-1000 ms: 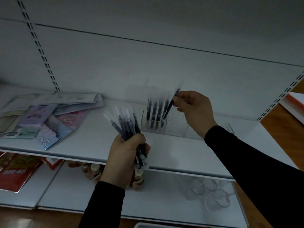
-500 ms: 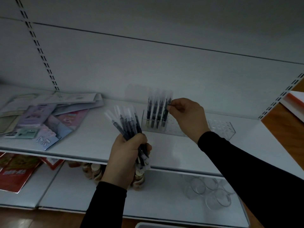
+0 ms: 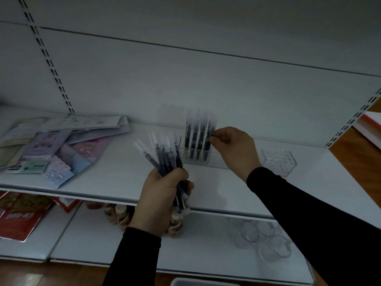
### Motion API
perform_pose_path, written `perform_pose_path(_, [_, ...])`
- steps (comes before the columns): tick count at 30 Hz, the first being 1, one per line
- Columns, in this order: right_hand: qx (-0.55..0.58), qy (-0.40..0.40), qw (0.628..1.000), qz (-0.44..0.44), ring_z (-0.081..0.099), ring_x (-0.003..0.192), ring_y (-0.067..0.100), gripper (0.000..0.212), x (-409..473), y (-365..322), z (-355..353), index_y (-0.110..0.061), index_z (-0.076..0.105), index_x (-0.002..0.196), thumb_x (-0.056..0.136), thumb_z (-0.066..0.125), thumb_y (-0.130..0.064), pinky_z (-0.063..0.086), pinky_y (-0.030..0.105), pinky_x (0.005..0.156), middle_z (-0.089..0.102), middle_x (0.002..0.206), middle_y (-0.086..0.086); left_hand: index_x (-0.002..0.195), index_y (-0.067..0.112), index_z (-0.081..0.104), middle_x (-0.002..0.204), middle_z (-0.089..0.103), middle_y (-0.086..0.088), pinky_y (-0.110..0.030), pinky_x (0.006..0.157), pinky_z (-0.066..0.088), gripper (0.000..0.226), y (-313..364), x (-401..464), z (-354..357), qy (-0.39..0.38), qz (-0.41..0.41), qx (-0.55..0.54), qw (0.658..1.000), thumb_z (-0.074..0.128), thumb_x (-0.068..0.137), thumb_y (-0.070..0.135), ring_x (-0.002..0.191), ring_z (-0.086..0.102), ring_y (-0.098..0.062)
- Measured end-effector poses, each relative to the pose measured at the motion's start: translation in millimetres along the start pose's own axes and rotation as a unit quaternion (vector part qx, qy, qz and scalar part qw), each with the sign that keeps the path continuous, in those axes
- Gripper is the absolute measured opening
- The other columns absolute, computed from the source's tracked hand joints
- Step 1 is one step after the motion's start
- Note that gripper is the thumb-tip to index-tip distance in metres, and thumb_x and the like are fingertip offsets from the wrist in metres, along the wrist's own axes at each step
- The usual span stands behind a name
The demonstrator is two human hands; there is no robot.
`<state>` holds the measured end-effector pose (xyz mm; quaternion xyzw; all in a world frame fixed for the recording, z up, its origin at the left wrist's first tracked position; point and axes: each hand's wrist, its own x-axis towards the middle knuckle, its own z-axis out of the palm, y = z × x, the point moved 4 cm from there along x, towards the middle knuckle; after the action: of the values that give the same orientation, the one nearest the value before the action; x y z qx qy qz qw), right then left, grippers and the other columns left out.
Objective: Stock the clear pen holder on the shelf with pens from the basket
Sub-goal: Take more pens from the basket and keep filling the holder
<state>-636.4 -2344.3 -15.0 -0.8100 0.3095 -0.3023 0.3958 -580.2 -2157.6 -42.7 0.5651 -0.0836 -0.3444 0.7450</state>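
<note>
A clear pen holder (image 3: 278,162) stands on the white shelf (image 3: 123,186), long and low with rows of holes. Several dark pens with frosted caps (image 3: 195,139) stand upright in its left end. My right hand (image 3: 233,147) pinches the rightmost pen (image 3: 209,145) near its cap, the pen standing in the holder. In front of the shelf edge my left hand (image 3: 160,201) grips a fanned bundle of several pens (image 3: 162,155), caps pointing up and left. The basket is mostly out of view.
Flat stationery packs (image 3: 61,145) lie in a loose pile on the shelf's left. On the lower shelf are red packets (image 3: 18,217), small jars (image 3: 117,213) and clear cups (image 3: 266,238). A white rim (image 3: 202,282) shows at the bottom edge.
My right hand has brought one pen down from above the holder into a hole beside the standing pens. The left hand and its bundle have stayed in place.
</note>
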Motion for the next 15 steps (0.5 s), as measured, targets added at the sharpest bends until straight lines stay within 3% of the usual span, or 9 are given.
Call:
perform_pose_path(4, [-0.006,0.002,1.000,0.005,0.057,0.071,-0.017,0.011,-8.3,-2.0,-9.0,-0.020,0.068,0.094,0.088,0.069,-0.029,0.039,-0.003,0.063,0.063,0.083,-0.019,0.088,0.003,0.060,0.052,0.061,-0.002,-0.031,0.058,0.048,0.001,-4.4,1.7,4.0,-0.008,-0.015,-0.004,1.000,0.060,0.088,0.003,0.053,0.060,-0.019])
perform_pose_path(6, [0.005,-0.002,1.000,0.009,0.059,0.072,-0.014,0.014,-14.7,-2.7,-12.7,-0.021,0.070,0.089,0.088,0.069,-0.035,0.042,0.000,0.065,0.067,0.082,-0.014,0.091,0.002,0.061,0.057,0.062,-0.005,-0.028,0.053,0.050,0.004,-6.2,0.4,8.1,-0.009,-0.025,-0.013,1.000,0.062,0.087,0.001,0.053,0.061,-0.018])
perform_pose_path(10, [0.078,-0.086,0.990,0.075,0.070,0.078,0.014,0.017,-29.2,0.8,-7.3,-0.023,0.072,0.084,0.089,0.067,-0.039,0.059,0.031,0.077,0.074,0.079,-0.003,0.091,-0.001,0.064,0.073,0.064,-0.015,-0.027,0.052,0.051,0.006,-8.4,-4.2,18.1,-0.015,-0.033,-0.023,0.999,0.064,0.084,-0.001,0.054,0.062,-0.020])
perform_pose_path(15, [0.131,-0.195,0.964,0.120,0.069,0.077,0.011,0.023,-45.5,-1.8,4.3,-0.013,0.073,0.091,0.090,0.065,-0.034,0.057,0.025,0.074,0.072,0.086,0.002,0.093,0.002,0.068,0.073,0.068,-0.014,-0.028,0.053,0.052,0.011,-10.8,-7.6,26.8,-0.031,-0.029,-0.019,0.999,0.063,0.084,-0.003,0.056,0.062,-0.021])
